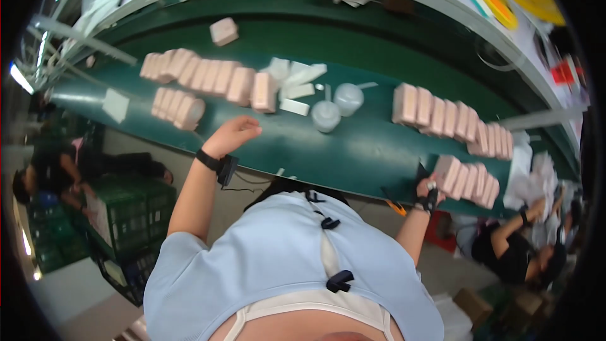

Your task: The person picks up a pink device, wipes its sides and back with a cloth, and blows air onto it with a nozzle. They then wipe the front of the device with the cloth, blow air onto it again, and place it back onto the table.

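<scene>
My left hand (235,135) hovers over the near edge of the green bench, its fingers loosely bent with nothing seen in them. A strap with a black device (221,165) circles that wrist. Beyond it stands a long row of pale pink blocks (211,77), and a shorter row (177,108) lies to its left. At the right, my right hand (430,189) is beside the end of a row of pink blocks (466,180). Dark material covers part of this hand, and blur hides whether its fingers grip a block.
Two translucent cups (326,117) stand mid-bench beside white pieces (295,107). Another row of pink blocks (435,113) runs along the right, and a lone block (224,31) lies far back. White plastic bags (536,180) bunch at the right end. Co-workers sit on both sides; green crates (129,215) are at left.
</scene>
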The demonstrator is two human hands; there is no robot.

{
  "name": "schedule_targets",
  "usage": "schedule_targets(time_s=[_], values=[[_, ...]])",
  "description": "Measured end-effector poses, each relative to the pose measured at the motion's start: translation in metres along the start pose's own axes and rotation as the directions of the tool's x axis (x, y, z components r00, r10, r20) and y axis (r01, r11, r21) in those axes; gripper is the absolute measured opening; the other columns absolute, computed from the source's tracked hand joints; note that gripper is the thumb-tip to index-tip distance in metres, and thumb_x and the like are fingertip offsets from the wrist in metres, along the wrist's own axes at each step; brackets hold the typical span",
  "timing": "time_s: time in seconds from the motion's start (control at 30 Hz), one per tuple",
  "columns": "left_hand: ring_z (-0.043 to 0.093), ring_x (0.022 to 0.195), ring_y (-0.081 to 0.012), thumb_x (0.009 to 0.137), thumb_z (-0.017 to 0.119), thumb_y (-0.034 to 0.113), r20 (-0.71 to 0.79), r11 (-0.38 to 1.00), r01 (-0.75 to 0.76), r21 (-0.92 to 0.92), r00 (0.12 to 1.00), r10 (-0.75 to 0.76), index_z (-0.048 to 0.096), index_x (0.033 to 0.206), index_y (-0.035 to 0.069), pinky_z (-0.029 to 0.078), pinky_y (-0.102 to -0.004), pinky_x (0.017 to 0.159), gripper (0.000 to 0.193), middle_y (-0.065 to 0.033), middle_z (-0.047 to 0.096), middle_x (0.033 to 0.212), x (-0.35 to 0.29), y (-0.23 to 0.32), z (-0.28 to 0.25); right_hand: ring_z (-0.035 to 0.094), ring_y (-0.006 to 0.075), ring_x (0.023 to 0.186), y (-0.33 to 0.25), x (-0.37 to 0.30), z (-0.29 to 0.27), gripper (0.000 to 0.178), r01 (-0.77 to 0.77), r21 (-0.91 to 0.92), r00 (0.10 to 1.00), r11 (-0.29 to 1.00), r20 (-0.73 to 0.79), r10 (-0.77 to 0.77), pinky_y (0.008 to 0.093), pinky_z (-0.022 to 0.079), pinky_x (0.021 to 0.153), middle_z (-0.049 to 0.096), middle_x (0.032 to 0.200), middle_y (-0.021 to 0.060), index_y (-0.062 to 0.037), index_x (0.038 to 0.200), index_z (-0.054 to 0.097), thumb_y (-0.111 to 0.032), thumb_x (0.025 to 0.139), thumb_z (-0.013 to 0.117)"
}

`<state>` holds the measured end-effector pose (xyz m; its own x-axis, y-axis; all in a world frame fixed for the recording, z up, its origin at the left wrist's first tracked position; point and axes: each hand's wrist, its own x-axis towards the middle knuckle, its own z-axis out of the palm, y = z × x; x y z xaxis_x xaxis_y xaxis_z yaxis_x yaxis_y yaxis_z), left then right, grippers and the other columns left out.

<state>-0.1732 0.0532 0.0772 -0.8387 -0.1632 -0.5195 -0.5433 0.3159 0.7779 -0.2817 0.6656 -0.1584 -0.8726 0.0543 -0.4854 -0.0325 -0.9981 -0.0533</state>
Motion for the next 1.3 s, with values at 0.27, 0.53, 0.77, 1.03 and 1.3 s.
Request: schedule_targets(time_s=[0.27,0.53,0.77,1.03,1.3], values=[[0.066,0.098,-0.0378,0.078,0.071,0.052,-0.347,0.804,0.045,0.594,0.915,0.205,0.067,0.104,-0.003,0.051,-0.0399,0.087,0.061,-0.026,0.068,0.104,0.134,0.046,-0.156,0.069,0.0138,0.094,0.092,-0.061,0.009,0.05,-0.251,-0.108,0.935,0.962,-0.283,0.212,0.0279,0.051,0.065,0.064,0.127,0.0054,-0.0132,0.134,0.054,-0.046,0.096,0.054],[0.056,0.125,-0.0302,0.067,0.072,0.072,-0.685,0.787,0.485,0.381,0.72,-0.112,0.041,0.139,-0.008,0.044,-0.0406,0.102,0.113,-0.0242,0.055,0.134,0.403,0.002,-0.2,0.065,0.0143,0.079,0.174,-0.198,-0.002,0.024,-0.22,-0.966,0.96,-0.133,-0.239,0.147,0.0257,0.05,0.058,0.069,0.092,0.005,-0.0024,0.114,0.061,-0.016,0.094,0.061],[0.059,0.12,-0.0343,0.081,0.065,0.059,-0.536,0.653,0.493,0.575,0.83,-0.154,0.058,0.132,0.027,0.048,-0.048,0.097,0.06,-0.0177,0.06,0.13,0.436,0.006,-0.189,0.063,0.0136,0.085,0.142,-0.283,-0.082,0.022,-0.461,-0.886,0.793,0.043,-0.433,-0.429,0.0282,0.05,0.077,0.068,0.09,0.0044,-0.0028,0.103,0.066,-0.006,0.083,0.074],[0.053,0.122,-0.0411,0.085,0.053,0.043,0.085,0.472,0.015,-0.881,0.988,0.128,0.048,0.138,0.005,0.048,-0.0551,0.098,0.066,-0.0202,0.051,0.138,0.318,0.019,-0.188,0.059,0.0112,0.079,0.104,-0.174,-0.106,0.045,-0.038,-0.908,0.726,0.418,-0.313,-0.613,0.0261,0.048,0.071,0.065,0.102,0.0023,-0.0088,0.127,0.053,-0.011,0.086,0.073],[0.029,0.14,-0.0494,0.072,0.069,0.056,0.189,0.062,0.184,-0.981,0.825,0.533,0.023,0.155,0.015,0.032,-0.0701,0.107,0.103,-0.0212,0.023,0.158,0.07,0.01,-0.058,0.047,0.0093,0.062,0.034,-0.139,-0.13,0.031,-0.102,-0.804,0.934,0.586,-0.28,-0.223,0.0259,0.04,0.055,0.059,0.084,0.0004,-0.0171,0.117,0.057,-0.041,0.098,0.059]])
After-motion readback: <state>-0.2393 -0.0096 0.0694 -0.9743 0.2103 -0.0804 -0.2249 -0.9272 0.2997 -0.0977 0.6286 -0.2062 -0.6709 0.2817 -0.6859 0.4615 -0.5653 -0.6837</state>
